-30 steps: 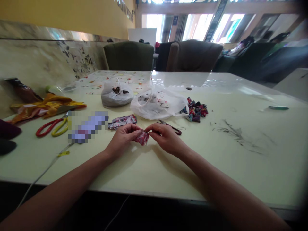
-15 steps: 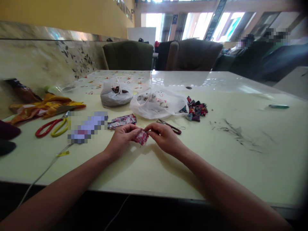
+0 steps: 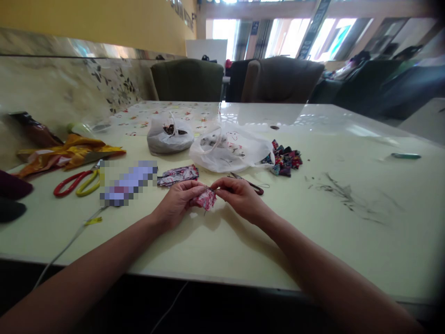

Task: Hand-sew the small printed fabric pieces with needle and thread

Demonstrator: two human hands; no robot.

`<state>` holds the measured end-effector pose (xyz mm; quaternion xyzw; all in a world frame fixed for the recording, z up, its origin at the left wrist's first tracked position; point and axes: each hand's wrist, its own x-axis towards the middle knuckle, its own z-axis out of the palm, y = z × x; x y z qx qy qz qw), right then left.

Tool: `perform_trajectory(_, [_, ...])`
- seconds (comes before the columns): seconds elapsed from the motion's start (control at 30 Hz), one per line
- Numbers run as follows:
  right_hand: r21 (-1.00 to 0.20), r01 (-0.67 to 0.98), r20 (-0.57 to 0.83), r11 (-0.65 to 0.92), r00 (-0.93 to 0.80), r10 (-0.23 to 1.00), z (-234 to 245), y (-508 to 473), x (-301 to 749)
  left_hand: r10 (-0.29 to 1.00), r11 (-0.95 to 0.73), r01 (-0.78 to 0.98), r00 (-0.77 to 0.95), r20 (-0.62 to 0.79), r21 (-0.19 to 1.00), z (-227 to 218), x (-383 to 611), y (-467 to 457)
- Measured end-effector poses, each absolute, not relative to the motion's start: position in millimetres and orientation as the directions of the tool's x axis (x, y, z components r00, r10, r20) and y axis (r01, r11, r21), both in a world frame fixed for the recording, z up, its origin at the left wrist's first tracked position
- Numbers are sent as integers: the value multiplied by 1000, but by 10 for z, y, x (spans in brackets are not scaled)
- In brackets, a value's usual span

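Note:
A small piece of red-and-white patterned cloth hangs between my hands, just above the table. My left hand is closed, pinching its upper left side between thumb and fingers. At the upper right edge of the cloth, my right hand is closed in a pinch. A thin dark sliver shows at those fingertips, too small to name. Beyond my left hand lies a stack of similar cloth pieces. Small dark-handled scissors lie behind my right hand, partly hidden by it.
Two white plastic bags, a smaller one and a larger one, stand ahead. Beside them is a heap of dark patterned cloth. Leftward lie red-and-yellow-handled scissors, a blurred-out object on a cable, and orange cloth. Loose threads lie right.
The view has shifted slightly, so everything appears a little further right. Both hands keep their pinch on either side of the cloth, with hardly any movement.

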<state>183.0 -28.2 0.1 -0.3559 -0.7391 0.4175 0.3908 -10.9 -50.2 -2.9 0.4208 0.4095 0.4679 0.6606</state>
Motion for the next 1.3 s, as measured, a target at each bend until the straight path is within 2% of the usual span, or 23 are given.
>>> perform_trajectory(0.3, [-905, 183, 270, 384, -451, 851, -15, -294, 1809, 965, 187, -243, 226, -132, 952, -34, -89, -524])
perform_trajectory(0.5, [-906, 192, 271, 378, -425, 864, -33, -322, 1766, 975, 59, -124, 218, -30, 991, -30, -55, -558])
perform_trajectory(0.63, [-878, 215, 318, 428, -406, 857, -24, -369, 1739, 969, -20, -32, 247, 28, 999, 3, -29, -592])
perform_trajectory(0.8, [-749, 352, 392, 562, -449, 803, 1, -409, 1715, 976, -99, 148, 207, 67, 984, 16, 4, -633])
perform_trajectory(0.9, [-604, 472, 433, 642, -483, 762, 2, -419, 1703, 976, -166, 276, 186, 117, 947, 0, 21, -650])
perform_trajectory(0.97, [-502, 481, 502, 719, -515, 695, 27, -441, 1688, 971, -206, 335, 188, 149, 919, -6, 33, -657])
perform_trajectory(1.03, [-457, 421, 580, 783, -526, 621, 84, -479, 1673, 968, -221, 354, 194, 160, 909, -4, 43, -660])
perform_trajectory(1.1, [-553, 319, 614, 769, -467, 636, 163, -513, 1679, 976, -180, 320, 176, 128, 930, -1, 47, -654])
perform_trajectory(1.2, [-844, 15, 500, 536, -339, 797, 274, -496, 1789, 991, -34, 157, 133, 13, 987, -13, 27, -617])
perform_trajectory(1.23, [-896, -110, 441, 429, -316, 840, 304, -463, 1859, 993, 13, 96, 119, -24, 995, -23, 12, -597])
perform_trajectory(1.3, [-914, -300, 355, 273, -267, 896, 354, -360, 2042, 993, 80, 0, 88, -79, 997, -48, -28, -550])
